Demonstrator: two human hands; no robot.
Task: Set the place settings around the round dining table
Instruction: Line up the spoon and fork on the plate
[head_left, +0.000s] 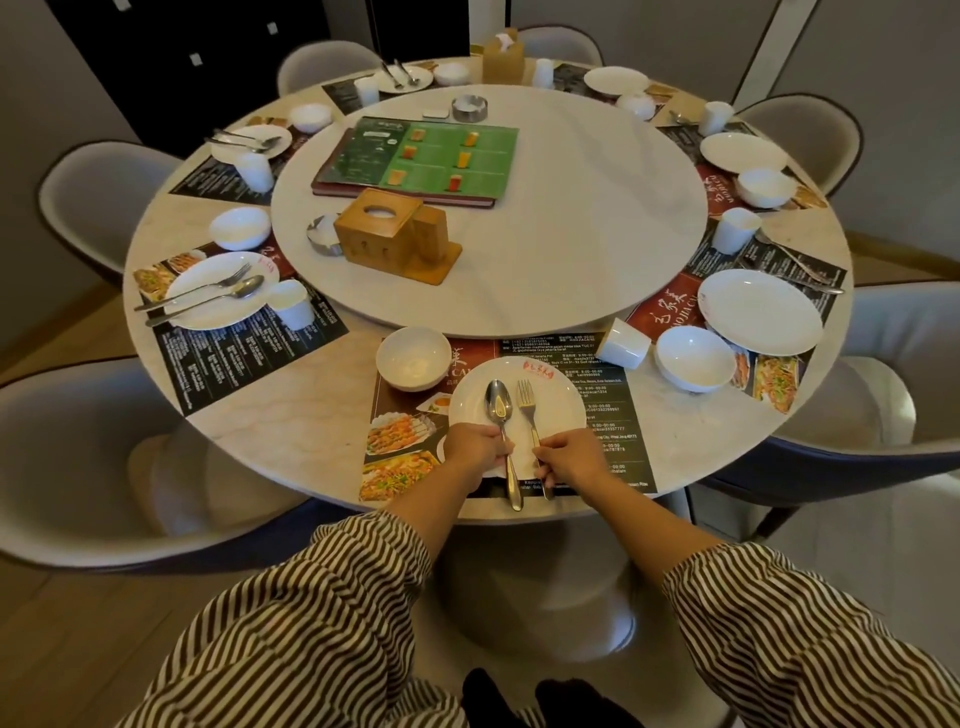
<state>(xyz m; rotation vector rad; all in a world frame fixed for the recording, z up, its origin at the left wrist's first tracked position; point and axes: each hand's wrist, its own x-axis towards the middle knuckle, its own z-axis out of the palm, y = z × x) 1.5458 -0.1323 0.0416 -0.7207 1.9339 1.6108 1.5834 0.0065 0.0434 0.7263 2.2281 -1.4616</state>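
Step in hand: laying the spoon (500, 410) and fork (527, 402) on the nearest plate (550, 415), at the near edge of the tabletop (291, 415).
Left hand (475, 447): its fingers are curled round the spoon's handle, gripping it; the bowl of the spoon lies over the middle of the plate.
Right hand (566, 454): its fingers pinch the fork's handle, tines pointing away from the person, just beside the spoon.
How to do it well: keep the two handles parallel and close together, ends just over the plate's near rim, as on the finished settings to the left; lower them flat before letting go, so neither slides off or knocks the plate across its placemat (618, 410).
Where the cutlery is: both pieces are on the nearest plate and not yet released.
Plates: seven round the table, by my count.
Plates with cutlery on them: four, counting this one; the three on the right are bare, with loose cutlery lying beside two of them.
Small bowls: seven, one per setting, such as the bowl (413, 358) left of the nearest plate.
White cups: seven; the nearest cup (623, 343) lies tipped on its side, so I judge it needs standing up.
Turntable (597, 208): one, carrying a green menu (447, 153), a wooden tissue box (379, 223) and two metal ashtrays.
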